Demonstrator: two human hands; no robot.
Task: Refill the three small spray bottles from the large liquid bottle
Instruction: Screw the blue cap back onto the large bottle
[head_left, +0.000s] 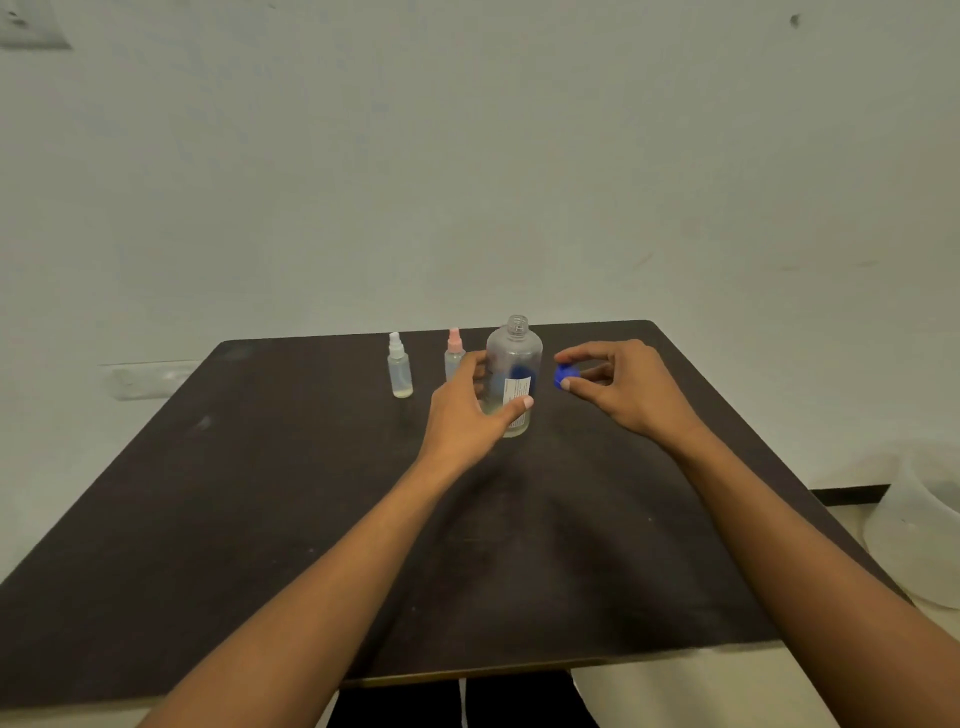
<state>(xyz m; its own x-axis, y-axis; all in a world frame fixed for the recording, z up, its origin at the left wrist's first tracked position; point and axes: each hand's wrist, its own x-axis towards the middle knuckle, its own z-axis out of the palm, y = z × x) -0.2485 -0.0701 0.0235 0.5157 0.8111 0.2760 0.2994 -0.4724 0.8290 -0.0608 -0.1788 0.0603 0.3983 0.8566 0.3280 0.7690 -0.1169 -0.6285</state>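
Note:
The large clear bottle (513, 364) stands uncapped near the far middle of the dark table (260, 519), with a little liquid at its bottom. My left hand (467, 410) grips its body, thumb across the label. My right hand (623, 387) pinches the blue cap (562, 375) just right of the bottle. A small spray bottle with a white top (399, 366) stands to the left. A pink-topped spray bottle (454, 353) stands partly hidden behind my left hand. A blue shape shows through the large bottle; I cannot tell what it is.
A pale plastic tub (919, 525) stands off the table's right edge. The wall rises directly behind the table's far edge. A white socket strip (150, 379) lies against the wall at the left.

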